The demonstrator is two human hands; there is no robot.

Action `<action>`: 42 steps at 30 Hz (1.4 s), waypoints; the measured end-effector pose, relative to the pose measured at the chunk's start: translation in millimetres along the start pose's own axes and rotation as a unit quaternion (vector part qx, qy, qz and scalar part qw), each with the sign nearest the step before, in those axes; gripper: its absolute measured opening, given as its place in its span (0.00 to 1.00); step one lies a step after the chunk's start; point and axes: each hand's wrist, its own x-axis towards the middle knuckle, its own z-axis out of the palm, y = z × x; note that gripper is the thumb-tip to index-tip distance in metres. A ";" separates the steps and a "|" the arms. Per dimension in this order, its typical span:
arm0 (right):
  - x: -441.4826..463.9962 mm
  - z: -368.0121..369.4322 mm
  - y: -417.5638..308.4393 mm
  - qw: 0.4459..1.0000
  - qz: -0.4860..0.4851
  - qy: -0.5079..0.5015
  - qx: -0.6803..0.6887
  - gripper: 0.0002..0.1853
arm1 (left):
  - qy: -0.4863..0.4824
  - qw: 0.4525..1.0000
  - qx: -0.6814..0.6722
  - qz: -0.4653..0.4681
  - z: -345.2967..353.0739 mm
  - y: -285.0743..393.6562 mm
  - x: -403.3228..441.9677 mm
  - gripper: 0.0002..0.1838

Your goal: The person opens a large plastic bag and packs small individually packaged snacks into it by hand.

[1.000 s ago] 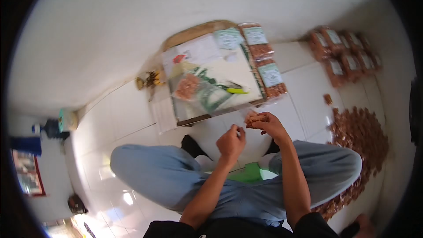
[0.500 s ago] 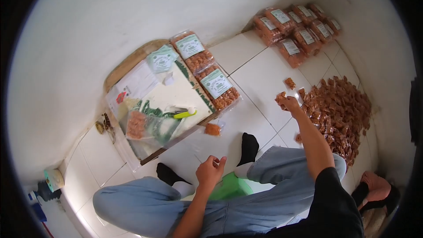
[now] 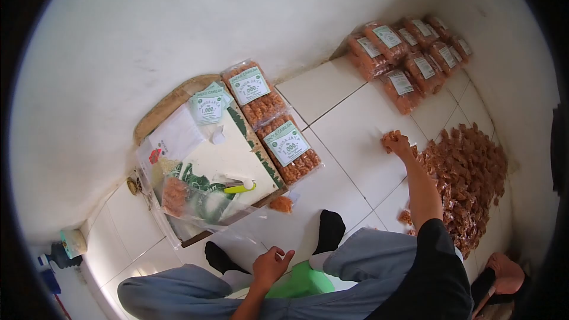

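Observation:
My right hand (image 3: pixel 401 145) is closed on small snack packets (image 3: pixel 389 138), beside a big heap of the same orange-brown packets (image 3: pixel 468 181) on the tiled floor. How many packets it grips is hidden by the fingers. My left hand (image 3: pixel 271 265) hovers between my knees, fingers loosely curled and thumb apart, with nothing visible in it. Ahead of it one loose snack packet (image 3: pixel 281 204) lies by the board. On the low board (image 3: pixel 249 160) is a clear plastic bag (image 3: pixel 207 204) partly filled with packets, near a yellow-green-handled cutting tool (image 3: pixel 240 188).
Two filled, labelled bags (image 3: pixel 287 149) lie along the board's right edge. Printed labels (image 3: pixel 208 105) sit on its far corner. More filled bags (image 3: pixel 409 59) are piled by the far wall. A green stool (image 3: pixel 305 281) is under me. Another person's foot (image 3: pixel 507 272) shows at lower right.
My right hand has stayed closed on packets near the heap's left side; the loose packets beside it are no longer seen there. The whole view has shifted slightly downward.

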 end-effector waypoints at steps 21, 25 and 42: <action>-309.5 113.4 -351.5 0.787 -0.594 -0.157 -0.060 0.31 | 0.167 0.655 -0.676 0.294 -146.2 17.8 -31.5 0.27; -361.6 148.8 -372.2 0.798 -0.544 -0.257 -0.039 0.28 | 0.039 0.449 -0.828 0.334 -156.9 2.2 -53.1 0.37; -444.1 201.1 -361.6 0.814 -0.558 -0.110 -0.118 0.35 | 0.090 0.263 -0.934 0.224 -131.1 -26.5 -54.4 0.35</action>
